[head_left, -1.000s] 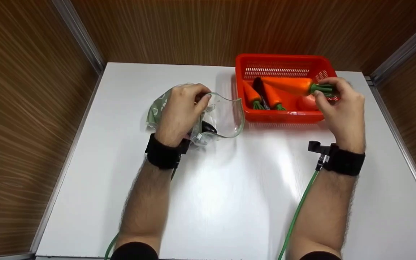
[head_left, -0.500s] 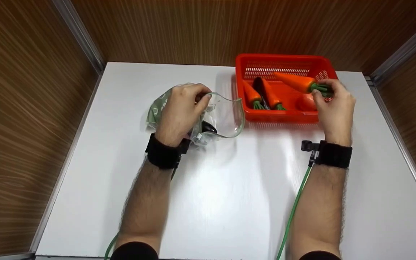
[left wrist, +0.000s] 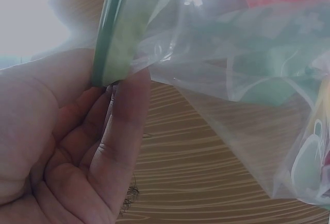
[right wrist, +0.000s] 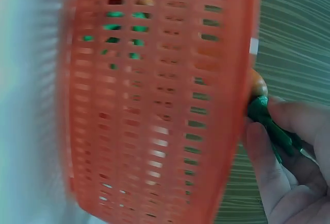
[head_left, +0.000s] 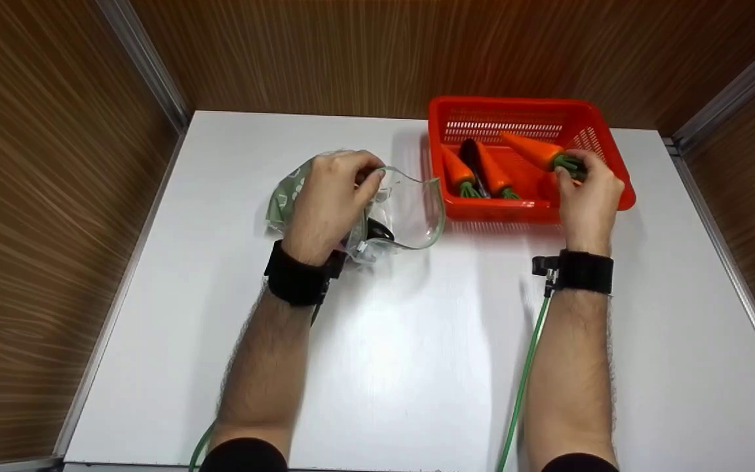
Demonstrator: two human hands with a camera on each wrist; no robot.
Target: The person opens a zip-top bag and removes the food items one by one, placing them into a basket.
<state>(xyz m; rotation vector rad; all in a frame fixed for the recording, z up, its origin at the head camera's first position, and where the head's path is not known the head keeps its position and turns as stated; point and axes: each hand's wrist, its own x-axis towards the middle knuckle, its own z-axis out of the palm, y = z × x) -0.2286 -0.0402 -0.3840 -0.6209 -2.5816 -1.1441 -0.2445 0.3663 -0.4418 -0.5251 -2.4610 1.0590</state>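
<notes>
My left hand (head_left: 331,203) pinches the rim of a clear plastic bag (head_left: 410,213) with a green printed side, its mouth spread toward the basket. A dark, shiny thing (head_left: 379,229) shows inside the bag. In the left wrist view, the bag's green edge strip (left wrist: 112,38) sits between thumb and finger. Over the right part of a red basket (head_left: 502,211), my right hand (head_left: 590,203) grips a carrot (head_left: 535,151) by its green stalks, its orange tip pointing left and away. The right wrist view shows the stalks (right wrist: 273,128) between thumb and finger, just past the basket's rim.
Two more carrots (head_left: 459,172) and a dark, long eggplant-like thing (head_left: 470,155) lie in the basket's left half. A round red thing (head_left: 550,189) is mostly hidden by the right hand. Wood-grain panels (head_left: 351,59) border the white table (head_left: 404,367).
My right hand has moved left and lower over the basket, and the carrot in it slants more. The round red thing is now mostly covered. My left hand and the bag have stayed put.
</notes>
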